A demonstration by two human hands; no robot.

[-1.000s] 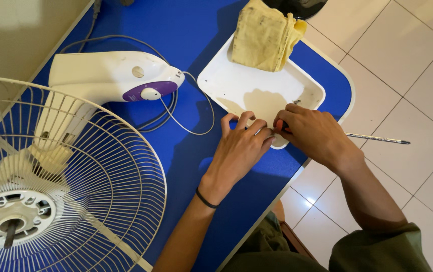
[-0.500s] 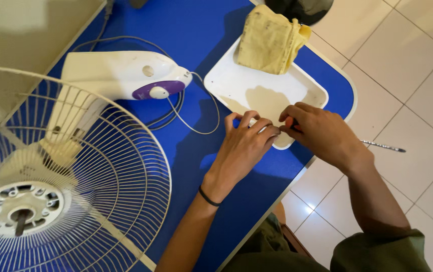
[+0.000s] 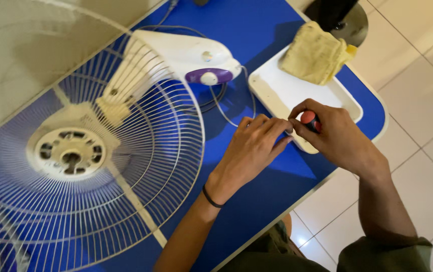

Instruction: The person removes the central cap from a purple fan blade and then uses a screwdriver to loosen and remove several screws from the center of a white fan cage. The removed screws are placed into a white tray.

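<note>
Fan grille (image 3: 85, 166) off, lying on blue table (image 3: 256, 201). Right hand (image 3: 334, 136) closed round red-handled tool (image 3: 309, 120); left hand (image 3: 251, 151) pinching its tip over white tray (image 3: 282, 93). Reassembly not begun, by look.

Left hand (image 3: 250, 153) palm down, fingers stretched right, tips meeting those of right hand (image 3: 333, 135). Right hand curled shut, knuckles up, wrist bent. Both forearms reaching in from near edge, left wrist banded.

The right hand (image 3: 334, 138) hides most of a red-handled tool (image 3: 308, 119); the fan grille (image 3: 75, 166) runs off the left edge.
</note>
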